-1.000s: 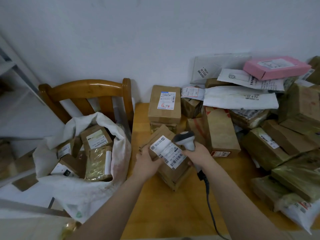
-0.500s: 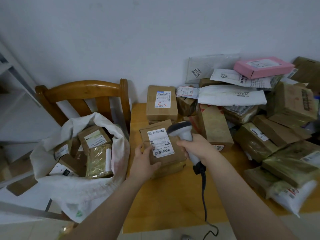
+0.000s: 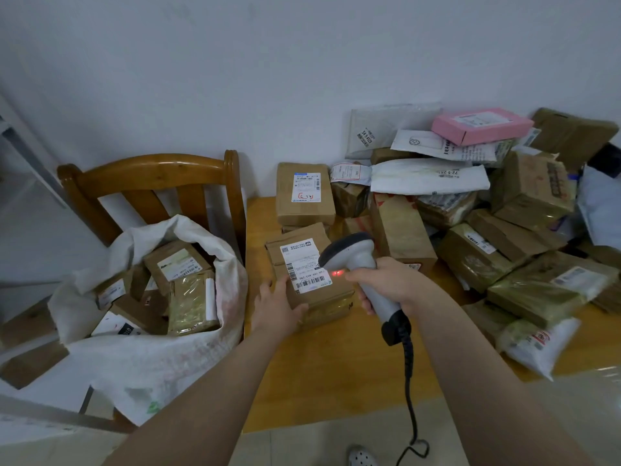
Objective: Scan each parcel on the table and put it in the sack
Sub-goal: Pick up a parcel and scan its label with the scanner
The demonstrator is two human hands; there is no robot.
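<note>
A brown cardboard parcel (image 3: 322, 294) with a white barcode label lies on the wooden table (image 3: 319, 371). My left hand (image 3: 275, 306) grips its near left corner. My right hand (image 3: 386, 280) is closed around the handle of a grey corded scanner (image 3: 353, 255), whose head hangs over the label. A red light spot shows on the label's right edge. To the left, a white sack (image 3: 134, 351) stands open on a wooden chair (image 3: 151, 183), holding several parcels.
A large heap of brown boxes, white mailers and a pink box (image 3: 480, 124) fills the table's right and back. Another brown box (image 3: 304, 193) stands behind the held parcel. The scanner cable (image 3: 408, 381) hangs off the table's front edge. A white wall is behind.
The parcel has been lowered from a tilted hold to lie flat on the table. The scanner has come over its label, and a red light now shows there.
</note>
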